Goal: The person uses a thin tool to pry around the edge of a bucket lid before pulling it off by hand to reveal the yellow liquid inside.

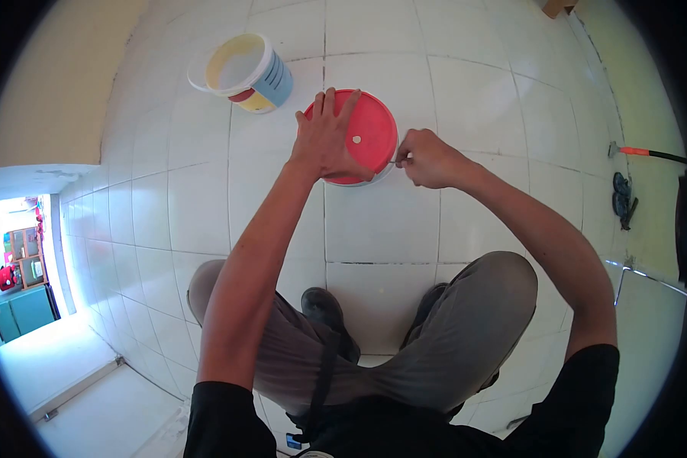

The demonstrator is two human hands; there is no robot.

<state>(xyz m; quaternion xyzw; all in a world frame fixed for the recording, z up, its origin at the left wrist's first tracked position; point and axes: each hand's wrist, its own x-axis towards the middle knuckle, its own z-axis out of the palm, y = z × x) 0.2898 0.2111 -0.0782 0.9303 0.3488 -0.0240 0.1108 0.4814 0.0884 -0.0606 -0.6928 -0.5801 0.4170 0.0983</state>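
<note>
A round red lid [378, 126] with a small pale spot sits on a white-rimmed bucket [383, 175] on the floor in front of me. My left hand [324, 143] lies spread over the lid's left side, fingers apart. At the right edge of the lid, my right hand [433, 160] is closed around a thin metal tool [392, 161]. The tool's tip meets the rim; its handle is hidden in the fist, so its kind cannot be told.
An open paint bucket [273, 85] with yellow inner walls stands at the upper left. By the right wall lie a tool with an orange and black handle [635, 151] and dark sandals [621, 197]. A doorway at left shows a shelf [29, 256]. White tiles [382, 225] cover the floor.
</note>
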